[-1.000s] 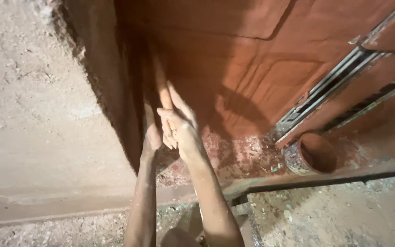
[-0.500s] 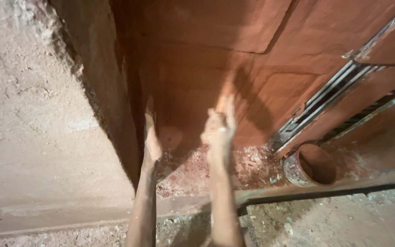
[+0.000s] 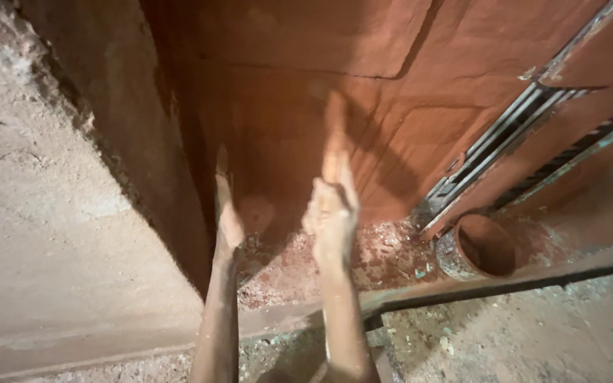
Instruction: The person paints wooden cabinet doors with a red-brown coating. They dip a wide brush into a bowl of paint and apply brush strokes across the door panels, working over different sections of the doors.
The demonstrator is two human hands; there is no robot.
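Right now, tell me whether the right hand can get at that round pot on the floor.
Probably yes. The right hand is raised against the red wall, and the round pot sits lower to its right with only open, gritty floor between them.

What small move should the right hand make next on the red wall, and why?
Probably press the right hand forward to the red wall. It is raised with fingers pointing up, seemingly just short of the surface, while the left hand is edge-on against the dark corner. Contact itself is hard to tell.
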